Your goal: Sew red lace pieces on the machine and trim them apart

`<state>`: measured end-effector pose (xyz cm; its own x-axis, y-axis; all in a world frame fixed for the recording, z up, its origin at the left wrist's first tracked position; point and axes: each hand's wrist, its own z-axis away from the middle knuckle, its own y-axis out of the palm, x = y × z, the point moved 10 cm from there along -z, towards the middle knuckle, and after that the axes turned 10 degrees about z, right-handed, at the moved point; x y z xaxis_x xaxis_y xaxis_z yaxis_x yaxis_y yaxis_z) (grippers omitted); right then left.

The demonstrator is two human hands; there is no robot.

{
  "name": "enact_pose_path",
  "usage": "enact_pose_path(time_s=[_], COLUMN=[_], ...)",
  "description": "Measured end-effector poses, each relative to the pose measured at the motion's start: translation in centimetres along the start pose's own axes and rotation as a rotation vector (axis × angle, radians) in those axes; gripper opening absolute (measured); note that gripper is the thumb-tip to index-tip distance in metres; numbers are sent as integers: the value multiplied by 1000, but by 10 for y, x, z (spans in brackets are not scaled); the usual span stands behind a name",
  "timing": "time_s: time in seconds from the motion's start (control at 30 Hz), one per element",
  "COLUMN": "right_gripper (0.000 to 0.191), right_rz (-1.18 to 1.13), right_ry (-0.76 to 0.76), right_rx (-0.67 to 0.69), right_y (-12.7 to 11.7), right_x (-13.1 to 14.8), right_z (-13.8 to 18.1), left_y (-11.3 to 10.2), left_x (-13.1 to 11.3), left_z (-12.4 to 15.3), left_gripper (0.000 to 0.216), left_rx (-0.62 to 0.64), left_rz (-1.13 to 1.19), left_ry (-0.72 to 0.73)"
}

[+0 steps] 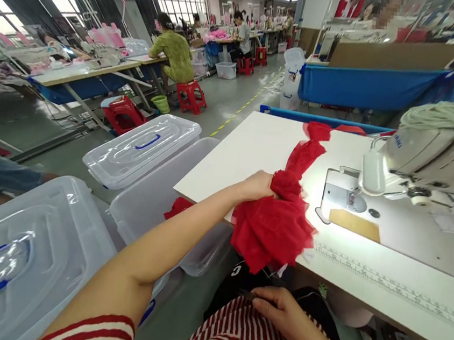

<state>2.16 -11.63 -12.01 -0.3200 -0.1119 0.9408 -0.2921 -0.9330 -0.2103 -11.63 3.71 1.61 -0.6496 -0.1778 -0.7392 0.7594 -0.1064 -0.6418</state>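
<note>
My left hand [256,186] is closed on a bunch of red tulle fabric [275,226] at the near edge of the white sewing table [253,151]. The fabric trails away across the table to its far edge, and its bunched end hangs over the front edge. My right hand [283,308] rests low on my lap, fingers pinched on a thin dark object I cannot make out. The sewing machine [427,153] stands on the table to the right of the fabric.
Clear plastic bins with blue-handled lids [140,150] stand to my left, one open bin [154,205] holding a red piece. A ruler strip [385,281] runs along the table front. Other people sit at tables [91,72] on red stools [192,96] further back.
</note>
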Motion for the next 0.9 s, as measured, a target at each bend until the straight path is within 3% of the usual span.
enact_pose_path(time_s=[0.1, 0.17, 0.23, 0.3, 0.37, 0.43, 0.5, 0.67, 0.9], right_gripper=[54, 64, 69, 64, 53, 46, 46, 50, 45], right_rz=[-27, -70, -168, -298, -408, -421, -376, -326, -270], right_ry=[-8, -128, -220, -251, -158, 31, 158, 153, 54], right_rx=[159, 365, 432, 316, 80, -69, -61, 70, 86], right_y=[-10, -13, -25, -41, -53, -45, -23, 12, 16], right_x=[11, 30, 43, 45, 30, 6, -8, -10, 5], right_z=[21, 40, 51, 44, 26, 9, -5, -25, -35], left_y=[4, 10, 19, 33, 49, 62, 70, 81, 88], left_x=[8, 6, 3, 8, 22, 41, 55, 68, 67], left_z=[7, 37, 80, 126, 167, 199, 221, 245, 244], left_gripper=[26, 25, 24, 20, 18, 21, 24, 33, 38], left_rx=[-12, 31, 85, 157, 236, 264, 241, 215, 204], left_rz=[-95, -80, 12, 88, 99, 88, 85, 123, 179], left_ry=[-1, 54, 137, 161, 105, 21, -44, -97, -47])
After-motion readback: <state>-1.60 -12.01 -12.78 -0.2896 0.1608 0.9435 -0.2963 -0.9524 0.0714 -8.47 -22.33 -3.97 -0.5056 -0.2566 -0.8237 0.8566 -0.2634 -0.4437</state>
